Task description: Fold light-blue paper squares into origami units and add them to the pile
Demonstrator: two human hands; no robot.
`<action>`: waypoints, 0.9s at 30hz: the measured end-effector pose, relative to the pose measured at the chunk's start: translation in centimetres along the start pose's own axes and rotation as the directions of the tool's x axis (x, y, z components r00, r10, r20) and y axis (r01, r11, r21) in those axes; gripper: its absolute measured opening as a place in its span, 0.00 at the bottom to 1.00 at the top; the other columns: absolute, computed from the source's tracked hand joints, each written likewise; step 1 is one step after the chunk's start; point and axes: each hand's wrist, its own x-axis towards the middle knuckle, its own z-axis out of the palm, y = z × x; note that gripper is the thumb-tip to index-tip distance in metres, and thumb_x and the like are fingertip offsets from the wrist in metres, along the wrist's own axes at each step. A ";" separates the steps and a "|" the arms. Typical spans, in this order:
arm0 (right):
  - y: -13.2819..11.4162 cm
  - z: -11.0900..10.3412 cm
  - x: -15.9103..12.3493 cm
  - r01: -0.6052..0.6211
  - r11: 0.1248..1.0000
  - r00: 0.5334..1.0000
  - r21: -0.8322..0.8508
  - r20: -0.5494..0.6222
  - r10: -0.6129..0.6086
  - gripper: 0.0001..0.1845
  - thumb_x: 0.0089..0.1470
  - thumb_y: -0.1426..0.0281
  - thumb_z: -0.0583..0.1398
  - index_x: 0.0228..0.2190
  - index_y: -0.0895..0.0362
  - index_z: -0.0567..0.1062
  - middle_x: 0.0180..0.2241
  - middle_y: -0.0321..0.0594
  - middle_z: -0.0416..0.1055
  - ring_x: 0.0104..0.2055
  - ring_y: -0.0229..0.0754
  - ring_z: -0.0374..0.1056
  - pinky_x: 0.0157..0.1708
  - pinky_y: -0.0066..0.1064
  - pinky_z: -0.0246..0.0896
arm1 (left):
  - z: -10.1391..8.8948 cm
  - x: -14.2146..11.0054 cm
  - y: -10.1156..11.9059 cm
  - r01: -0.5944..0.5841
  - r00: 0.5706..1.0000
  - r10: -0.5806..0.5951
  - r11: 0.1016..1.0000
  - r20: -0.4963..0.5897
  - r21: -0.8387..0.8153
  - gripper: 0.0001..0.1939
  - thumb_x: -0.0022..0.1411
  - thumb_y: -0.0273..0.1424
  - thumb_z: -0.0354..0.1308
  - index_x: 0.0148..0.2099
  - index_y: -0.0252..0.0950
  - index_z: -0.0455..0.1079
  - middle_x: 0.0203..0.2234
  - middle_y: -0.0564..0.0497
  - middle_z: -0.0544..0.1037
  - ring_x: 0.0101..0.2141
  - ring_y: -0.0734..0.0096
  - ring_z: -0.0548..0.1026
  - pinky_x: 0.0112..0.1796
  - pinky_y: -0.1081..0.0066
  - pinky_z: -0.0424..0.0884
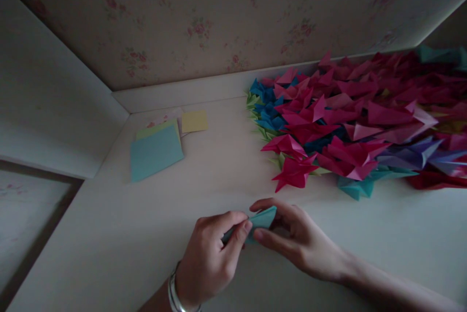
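Observation:
A small piece of folded teal paper (265, 218) is held above the white table, near its front. My left hand (215, 249) is closed on the paper's left part, thumb on top, and hides that end. From the other side, my right hand (297, 239) curls round the paper, with its thumb against the lower edge and its index finger along the upper edge. Past my hands, to the right, lies a large heap of folded paper pieces (339, 117), mostly pink and red, with blue, green, purple and teal ones among them.
Flat paper squares lie at the left back: a light blue sheet (156, 153) over a green one (156, 130), and a small yellow square (194, 121) beside them. A flowered wall (175, 35) rises behind the white table (109, 234). A white panel (47, 83) stands at the left.

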 end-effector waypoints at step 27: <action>-1.0 -1.2 0.1 0.026 0.998 1.000 0.058 -0.007 -0.026 0.25 0.65 0.53 0.53 0.25 0.58 0.75 0.25 0.36 0.67 0.31 0.40 0.64 0.32 0.30 0.59 | 0.2 0.1 0.3 0.086 0.993 -0.076 0.990 0.089 -0.115 0.14 0.70 0.36 0.51 0.34 0.36 0.73 0.20 0.55 0.73 0.18 0.77 0.71 0.21 0.80 0.66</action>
